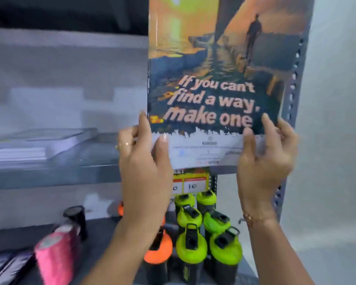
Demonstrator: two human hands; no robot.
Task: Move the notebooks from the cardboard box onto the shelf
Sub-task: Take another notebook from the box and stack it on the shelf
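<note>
**At Shelf Level: Notebook in Transfer**

Above the middle shelf (56,177), holding one notebook (216,83) upright, cover facing the camera. Left hand (144,161) clenching the lower left corner; right hand (265,161) clenching the lower right corner; both grips grasping the same notebook. Not yet resting on any shelf surface.

Judging progress: one blurred stack of notebooks (29,147) already lying flat on the shelf, count unreadable; cardboard box out of view, so remainder unknown.

Counting below: five green-lidded bottles (191,243), at least one orange-lidded bottle (156,249), one pink cylinder (53,258), one dark cup (76,219).
</note>
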